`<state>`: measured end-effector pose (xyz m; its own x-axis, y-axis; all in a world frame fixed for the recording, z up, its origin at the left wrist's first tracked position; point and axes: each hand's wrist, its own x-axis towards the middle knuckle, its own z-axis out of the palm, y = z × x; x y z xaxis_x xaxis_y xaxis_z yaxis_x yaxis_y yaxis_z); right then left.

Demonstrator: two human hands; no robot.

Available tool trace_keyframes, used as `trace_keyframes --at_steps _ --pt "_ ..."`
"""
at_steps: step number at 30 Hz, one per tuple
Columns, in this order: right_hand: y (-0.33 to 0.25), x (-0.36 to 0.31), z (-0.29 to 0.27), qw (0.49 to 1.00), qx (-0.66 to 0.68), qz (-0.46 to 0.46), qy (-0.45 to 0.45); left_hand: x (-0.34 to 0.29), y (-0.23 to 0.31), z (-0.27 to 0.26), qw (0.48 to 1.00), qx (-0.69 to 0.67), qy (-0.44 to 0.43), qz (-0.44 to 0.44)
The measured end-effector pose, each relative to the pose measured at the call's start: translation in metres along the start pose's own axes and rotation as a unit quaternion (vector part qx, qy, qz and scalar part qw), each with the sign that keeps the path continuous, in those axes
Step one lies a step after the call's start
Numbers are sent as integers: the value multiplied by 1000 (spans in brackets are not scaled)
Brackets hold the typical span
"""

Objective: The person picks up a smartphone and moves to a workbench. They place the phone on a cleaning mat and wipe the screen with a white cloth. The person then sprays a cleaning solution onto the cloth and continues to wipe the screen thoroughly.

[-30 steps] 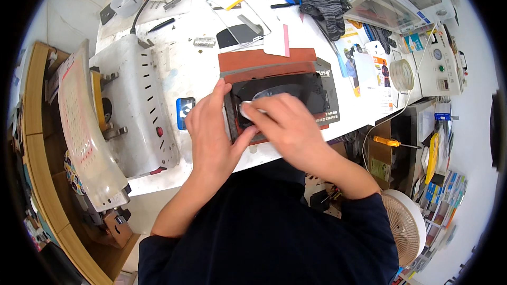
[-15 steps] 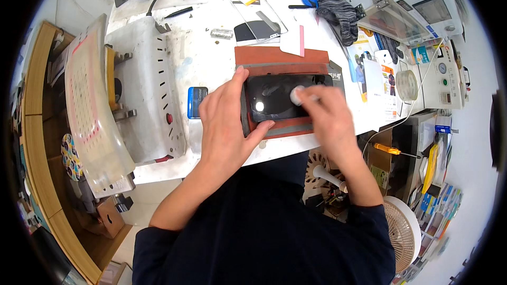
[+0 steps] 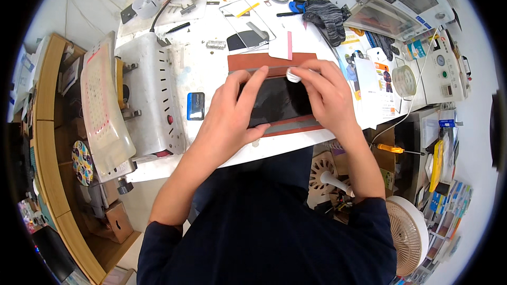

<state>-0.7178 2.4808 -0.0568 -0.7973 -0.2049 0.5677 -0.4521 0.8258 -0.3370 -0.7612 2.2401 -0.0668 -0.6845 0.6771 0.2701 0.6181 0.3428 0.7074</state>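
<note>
A black phone (image 3: 279,99) with smears on its glass lies flat on a reddish-brown and grey mat (image 3: 272,60). My left hand (image 3: 224,111) spans its left part, fingers at the far edge and thumb at the near edge, gripping it. Between the thumb and fingers of my right hand (image 3: 330,92) is a small white wad (image 3: 293,76), held at the phone's far edge. That hand covers the phone's right end. Just beyond the mat lie a white card with a pink strip (image 3: 289,46) and a clear rectangular glass panel (image 3: 243,21).
A metal machine (image 3: 150,95) with a raised, pale cover stands at left, beside a small blue box (image 3: 196,106). Grey gloves (image 3: 325,18), an open-lidded machine (image 3: 391,16) and a tape roll (image 3: 405,81) are on the right. A fan (image 3: 406,235) stands below the table.
My right hand has carried the white wad from the middle of the glass to the far edge. My left fingers have shifted further over the phone. The view has moved slightly.
</note>
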Motion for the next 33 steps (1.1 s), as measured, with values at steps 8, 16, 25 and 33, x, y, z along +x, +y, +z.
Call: trace_keyframes --at_steps 8,16,25,33 --pt "7 6 -3 994 59 83 -40 11 15 0 993 -12 49 108" --pt "62 -32 -54 947 62 255 186 47 -4 17 986 166 -21 -8" --pt "60 -42 -65 946 11 259 196 82 5 -1 987 76 -84 -117" --pt "33 -16 -49 980 86 173 54 153 -54 -43 989 107 -12 -104"
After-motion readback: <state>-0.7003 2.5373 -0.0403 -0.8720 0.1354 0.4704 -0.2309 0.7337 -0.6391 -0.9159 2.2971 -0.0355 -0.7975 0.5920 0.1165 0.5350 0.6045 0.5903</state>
